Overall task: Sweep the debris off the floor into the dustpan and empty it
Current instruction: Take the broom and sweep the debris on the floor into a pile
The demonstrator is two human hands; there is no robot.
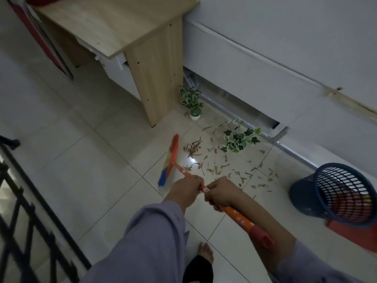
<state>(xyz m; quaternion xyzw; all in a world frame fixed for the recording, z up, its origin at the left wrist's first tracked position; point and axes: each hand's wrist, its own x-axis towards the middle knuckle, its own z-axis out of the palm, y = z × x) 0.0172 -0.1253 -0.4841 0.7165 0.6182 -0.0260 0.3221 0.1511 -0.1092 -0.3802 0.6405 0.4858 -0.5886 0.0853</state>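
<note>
Tiled floor [85, 160], both hands' grip on broom [236, 213], debris [216, 160] beyond

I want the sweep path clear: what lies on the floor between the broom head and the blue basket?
In the head view, scattered debris covers the tiles between the broom head and the blue basket; nothing else blocks the way.
</note>
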